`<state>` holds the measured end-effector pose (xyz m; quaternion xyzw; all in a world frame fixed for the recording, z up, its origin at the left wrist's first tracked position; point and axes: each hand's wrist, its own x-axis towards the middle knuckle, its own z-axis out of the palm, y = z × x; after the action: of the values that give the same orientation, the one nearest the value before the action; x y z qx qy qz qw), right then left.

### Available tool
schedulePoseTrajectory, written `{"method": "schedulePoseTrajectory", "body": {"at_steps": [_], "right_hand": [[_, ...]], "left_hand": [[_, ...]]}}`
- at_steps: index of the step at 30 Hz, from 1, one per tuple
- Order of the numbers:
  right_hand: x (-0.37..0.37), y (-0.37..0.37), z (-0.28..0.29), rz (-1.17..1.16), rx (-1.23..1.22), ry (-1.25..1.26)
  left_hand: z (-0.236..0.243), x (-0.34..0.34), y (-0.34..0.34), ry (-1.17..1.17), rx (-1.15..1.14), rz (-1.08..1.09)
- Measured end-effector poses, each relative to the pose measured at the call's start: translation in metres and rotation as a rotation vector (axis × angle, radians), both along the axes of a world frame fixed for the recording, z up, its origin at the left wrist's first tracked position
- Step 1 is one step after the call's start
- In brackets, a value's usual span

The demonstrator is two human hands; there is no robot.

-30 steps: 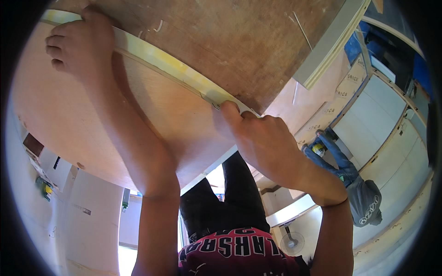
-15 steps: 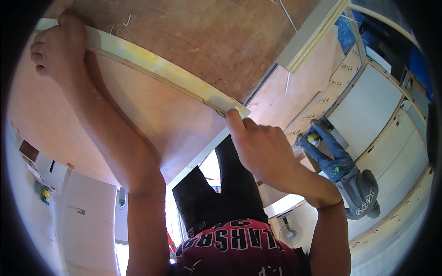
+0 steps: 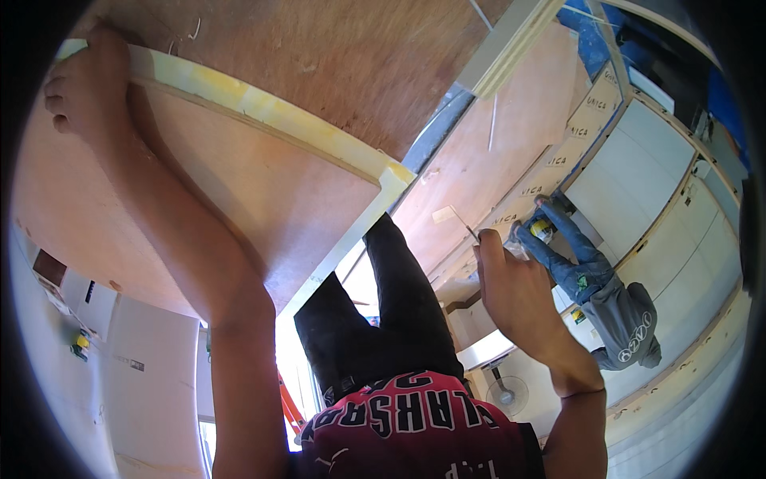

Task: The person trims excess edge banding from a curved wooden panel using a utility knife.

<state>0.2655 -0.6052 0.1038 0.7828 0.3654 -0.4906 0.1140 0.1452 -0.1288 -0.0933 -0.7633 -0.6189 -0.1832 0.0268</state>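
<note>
Tan panel (image 3: 263,156), yellow-blotched edge (image 3: 239,94)

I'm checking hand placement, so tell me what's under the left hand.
The yellowish edge strip of the wooden panel shows on both sides of the left hand; whatever lies directly beneath it is covered.

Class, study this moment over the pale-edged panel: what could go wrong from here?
1. The panel might shift: of the two hands, only the left hand is on it, near the far-left end, leaving the right corner unheld.
2. The thin item might slip: the right hand appears to hold it by one end.
</note>
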Motion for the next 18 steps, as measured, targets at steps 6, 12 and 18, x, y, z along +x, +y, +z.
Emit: {"method": "schedulePoseTrajectory", "body": {"at_steps": [6, 12, 18], "right_hand": [[-0.034, 0.004, -0.022, -0.322, 0.254, 0.002], [-0.022, 0.045, -0.049, -0.102, 0.449, -0.030], [-0.005, 0.094, -0.062, 0.211, 0.382, 0.000]], "left_hand": [[0.007, 0.008, 0.004, -0.004, -0.052, 0.055], [0.023, 0.019, -0.003, -0.063, -0.116, 0.020], [0.030, 0.022, -0.011, -0.094, -0.139, 0.001]]}}
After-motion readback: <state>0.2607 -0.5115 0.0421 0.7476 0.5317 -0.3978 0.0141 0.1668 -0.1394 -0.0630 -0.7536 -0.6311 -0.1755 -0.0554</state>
